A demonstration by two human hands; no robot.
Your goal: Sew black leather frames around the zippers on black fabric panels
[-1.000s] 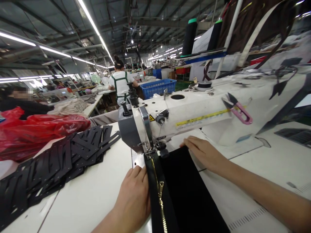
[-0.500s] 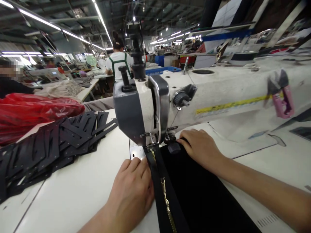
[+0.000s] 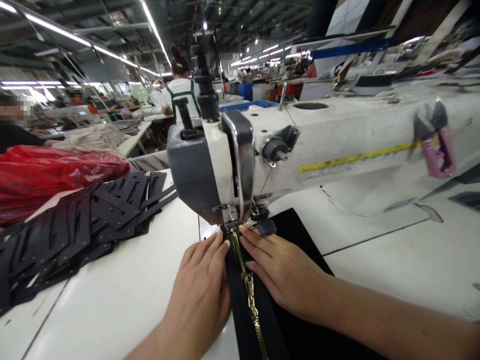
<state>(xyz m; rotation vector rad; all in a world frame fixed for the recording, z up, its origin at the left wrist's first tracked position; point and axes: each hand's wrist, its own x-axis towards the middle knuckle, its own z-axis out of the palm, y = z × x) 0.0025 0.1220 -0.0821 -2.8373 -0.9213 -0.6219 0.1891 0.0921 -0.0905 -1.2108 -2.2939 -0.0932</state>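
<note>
A black fabric panel (image 3: 300, 235) lies under the head of a white sewing machine (image 3: 225, 165). Along its left side runs a black strip with a brass zipper (image 3: 256, 320), whose gold slider (image 3: 249, 287) faces up. The front of the strip passes beneath the presser foot (image 3: 233, 225). My left hand (image 3: 202, 280) rests at the strip's left edge, fingers stretched out close to the foot. On the other side of the zipper, my right hand (image 3: 279, 265) lies flat on the panel, fingertips just right of the foot. Neither hand grasps anything visible.
A fanned pile of black cut pieces (image 3: 86, 225) covers the table's left side, with a red plastic bag (image 3: 60, 167) behind. Pink-handled snips (image 3: 438, 150) hang on the machine arm above a yellow measuring tape (image 3: 356, 157). A person in a white shirt (image 3: 183, 95) works farther back.
My right hand has come left from the panel's far edge to beside the zipper. My left hand's fingers have straightened along the strip. The panel's far right corner now shows beyond my right hand.
</note>
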